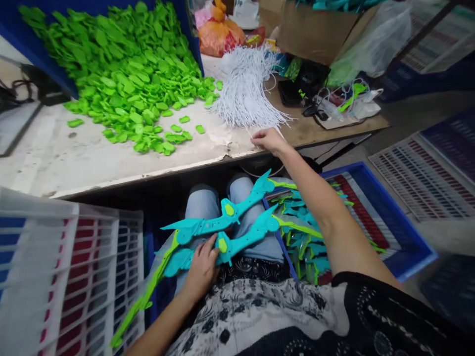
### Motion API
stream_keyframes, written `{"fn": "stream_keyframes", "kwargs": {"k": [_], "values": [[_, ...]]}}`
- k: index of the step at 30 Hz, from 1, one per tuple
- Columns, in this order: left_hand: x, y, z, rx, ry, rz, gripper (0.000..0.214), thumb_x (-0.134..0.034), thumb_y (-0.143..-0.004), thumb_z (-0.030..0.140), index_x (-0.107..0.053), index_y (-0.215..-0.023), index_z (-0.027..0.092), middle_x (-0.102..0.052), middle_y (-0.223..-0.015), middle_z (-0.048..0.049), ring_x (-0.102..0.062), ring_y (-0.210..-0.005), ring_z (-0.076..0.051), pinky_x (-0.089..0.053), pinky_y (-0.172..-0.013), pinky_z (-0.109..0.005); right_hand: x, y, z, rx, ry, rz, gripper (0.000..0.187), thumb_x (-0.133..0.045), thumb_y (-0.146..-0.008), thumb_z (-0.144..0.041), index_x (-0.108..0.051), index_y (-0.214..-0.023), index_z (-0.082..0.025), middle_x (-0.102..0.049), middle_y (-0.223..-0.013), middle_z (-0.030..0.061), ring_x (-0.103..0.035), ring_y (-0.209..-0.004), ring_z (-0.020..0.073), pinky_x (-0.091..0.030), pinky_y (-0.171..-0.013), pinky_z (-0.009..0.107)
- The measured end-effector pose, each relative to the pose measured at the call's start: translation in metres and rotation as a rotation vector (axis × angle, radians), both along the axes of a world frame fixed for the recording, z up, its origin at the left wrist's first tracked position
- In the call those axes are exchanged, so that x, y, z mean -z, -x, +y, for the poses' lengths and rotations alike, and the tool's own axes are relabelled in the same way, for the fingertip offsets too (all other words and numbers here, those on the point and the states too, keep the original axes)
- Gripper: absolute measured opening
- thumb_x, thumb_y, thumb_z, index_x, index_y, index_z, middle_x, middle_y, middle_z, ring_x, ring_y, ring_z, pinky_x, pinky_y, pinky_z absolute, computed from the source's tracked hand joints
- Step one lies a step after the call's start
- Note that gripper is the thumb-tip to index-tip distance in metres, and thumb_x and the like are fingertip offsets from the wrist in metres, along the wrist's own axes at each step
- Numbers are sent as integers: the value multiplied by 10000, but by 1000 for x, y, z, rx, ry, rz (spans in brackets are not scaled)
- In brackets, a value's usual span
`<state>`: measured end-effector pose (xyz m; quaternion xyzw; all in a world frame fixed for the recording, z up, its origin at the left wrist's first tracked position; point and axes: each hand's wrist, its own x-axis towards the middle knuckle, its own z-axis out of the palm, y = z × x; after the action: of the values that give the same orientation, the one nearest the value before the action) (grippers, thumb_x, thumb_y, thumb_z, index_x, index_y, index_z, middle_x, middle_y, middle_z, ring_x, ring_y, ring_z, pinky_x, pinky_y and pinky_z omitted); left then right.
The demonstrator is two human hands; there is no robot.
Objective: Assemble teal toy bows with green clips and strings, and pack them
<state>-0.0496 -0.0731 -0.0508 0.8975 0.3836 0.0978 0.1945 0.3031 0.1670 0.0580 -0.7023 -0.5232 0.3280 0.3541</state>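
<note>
My left hand (202, 267) grips the lower of two teal toy bows (226, 225) that lie across my lap, each with a green clip at its middle and green tips. My right hand (269, 140) reaches out to the table's front edge, its fingers pinched at the loose ends of a bundle of white strings (245, 89). What the fingers hold is too thin to make out. A large heap of green plastic pieces (122, 69) covers the table's back left.
A blue crate (404, 237) at my right holds more teal and green bows. White slatted crates (67, 267) stand at my left, others on the floor at right. A cardboard box (311, 29), bags and an orange sack (218, 34) crowd the table's far side.
</note>
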Motion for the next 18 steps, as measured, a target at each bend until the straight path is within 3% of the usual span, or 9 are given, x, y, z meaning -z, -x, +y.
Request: {"fn": "stream_keyframes", "kwargs": {"k": [3, 7, 9, 13, 18], "values": [[-16, 9, 12, 41, 154, -60, 261, -528, -829, 302, -548, -1080, 233, -467, -1381, -131, -504, -1215, -275, -477, -941, -421, -4, -37, -59, -62, 66, 313, 269, -797, -562, -272, -613, -703, -135, -550, -514, -32, -424, -420, 55, -311, -417, 198], [-31, 5, 55, -180, -95, 9, 409, -542, -828, 370, -537, -1203, 208, -448, -1373, -168, -379, -1299, -357, -343, -1028, -546, 3, -86, -142, 41, 42, 495, 379, -845, -468, -386, -616, -666, -158, -609, -562, -8, -498, -463, 75, -376, -445, 209], [-26, 1, 81, -153, -170, 119, 442, -542, -817, 366, -554, -1216, 176, -456, -1352, -195, -376, -1279, -393, -295, -1028, -590, 15, -105, -179, 155, 30, 448, 365, -842, -466, -398, -630, -645, -161, -606, -545, -7, -503, -462, 81, -392, -454, 218], [-8, 6, 121, 26, -183, 257, 383, -475, -841, 347, -613, -1160, 186, -587, -1131, -179, -524, -1082, -350, -326, -1004, -556, 48, -118, -234, 369, -23, 271, 312, -805, -506, -404, -663, -657, -171, -582, -503, -21, -493, -450, 93, -394, -459, 234], [-8, 15, 129, 46, -142, 229, 456, -472, -832, 409, -533, -1260, 266, -569, -1179, -141, -522, -1076, -376, -374, -947, -585, 80, -105, -262, 528, -168, 153, 228, -720, -609, -389, -644, -706, -198, -609, -572, -16, -562, -535, 131, -452, -542, 268]]}}
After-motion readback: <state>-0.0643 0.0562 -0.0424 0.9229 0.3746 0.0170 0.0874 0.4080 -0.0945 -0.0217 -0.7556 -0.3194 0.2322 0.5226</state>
